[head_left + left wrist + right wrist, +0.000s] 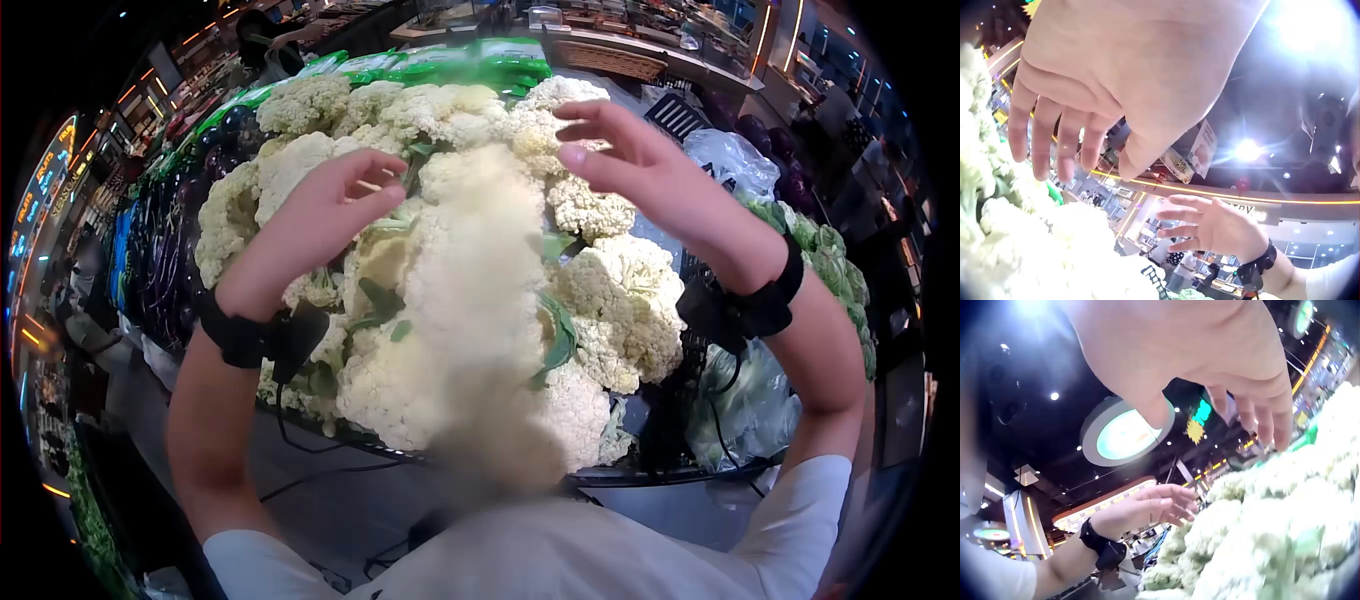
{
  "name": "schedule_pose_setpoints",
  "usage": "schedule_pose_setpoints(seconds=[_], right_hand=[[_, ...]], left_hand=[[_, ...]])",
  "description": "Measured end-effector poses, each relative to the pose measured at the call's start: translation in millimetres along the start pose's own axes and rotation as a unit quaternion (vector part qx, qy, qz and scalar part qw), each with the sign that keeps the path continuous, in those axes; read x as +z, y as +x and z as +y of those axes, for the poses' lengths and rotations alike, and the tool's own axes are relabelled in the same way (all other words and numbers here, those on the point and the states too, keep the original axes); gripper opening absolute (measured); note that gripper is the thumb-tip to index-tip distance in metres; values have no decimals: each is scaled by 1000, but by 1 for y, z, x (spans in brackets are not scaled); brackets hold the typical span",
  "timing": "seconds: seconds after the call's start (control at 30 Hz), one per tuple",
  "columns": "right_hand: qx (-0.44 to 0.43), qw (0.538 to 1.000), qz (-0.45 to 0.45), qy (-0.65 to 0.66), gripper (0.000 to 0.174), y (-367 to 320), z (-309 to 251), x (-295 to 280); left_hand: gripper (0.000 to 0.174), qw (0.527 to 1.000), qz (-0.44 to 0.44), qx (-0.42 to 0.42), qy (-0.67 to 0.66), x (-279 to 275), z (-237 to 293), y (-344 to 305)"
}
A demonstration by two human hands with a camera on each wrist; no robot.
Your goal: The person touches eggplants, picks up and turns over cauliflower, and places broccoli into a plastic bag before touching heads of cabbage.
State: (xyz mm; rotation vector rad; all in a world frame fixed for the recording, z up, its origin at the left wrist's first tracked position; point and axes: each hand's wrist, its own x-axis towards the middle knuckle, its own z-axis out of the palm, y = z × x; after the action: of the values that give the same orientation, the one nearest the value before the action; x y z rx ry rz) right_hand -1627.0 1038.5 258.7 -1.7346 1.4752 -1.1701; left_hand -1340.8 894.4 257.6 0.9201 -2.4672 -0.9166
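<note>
A large heap of cauliflower heads (400, 370) with some green leaves fills the middle of the head view. Over its left part hovers my left hand (325, 210), fingers relaxed and slightly bent, holding nothing. My right hand (630, 165) is above the upper right of the heap, also with loosely bent fingers and nothing held. The left wrist view shows the left palm (1129, 62) above pale cauliflower (1041, 250). In the right wrist view the right hand (1197, 356) hangs over the heap (1254, 531), its fingers apart from it.
Green packages (470, 62) lie behind the heap. Dark purple vegetables (170, 240) are at the left. On the right are a clear plastic bag (733, 160), a bagged leafy vegetable (742, 405) and green leafy heads (825, 260). Cables hang in front of the display.
</note>
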Motion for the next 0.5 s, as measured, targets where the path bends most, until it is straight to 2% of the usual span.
schedule_pose_setpoints(seconds=[0.03,0.1,0.17,0.2,0.3,0.33,0.4,0.47,0.5], right_hand=[[65,997,-7,48,80,-12,5,15],[140,984,-1,113,72,-32,26,45],[197,969,32,145,81,-44,38,73],[216,958,52,182,79,-47,37,86],[192,947,78,244,94,-44,47,113],[169,949,81,254,102,-39,57,120],[65,951,94,288,102,-21,100,139],[116,937,123,307,96,-19,103,145],[138,944,93,286,94,-19,101,143]], left_hand=[[39,999,2,-25,-44,8,-16,-12],[42,991,25,-51,-119,28,-48,-35],[46,983,34,-88,-156,46,-69,-47],[49,978,39,-105,-175,54,-78,-51],[59,956,92,-166,-223,84,-89,-53],[69,951,67,-185,-238,91,-99,-49],[72,923,48,-214,-316,104,-110,-44],[77,898,38,-242,-366,112,-109,-40],[77,896,34,-250,-365,114,-108,-39]])
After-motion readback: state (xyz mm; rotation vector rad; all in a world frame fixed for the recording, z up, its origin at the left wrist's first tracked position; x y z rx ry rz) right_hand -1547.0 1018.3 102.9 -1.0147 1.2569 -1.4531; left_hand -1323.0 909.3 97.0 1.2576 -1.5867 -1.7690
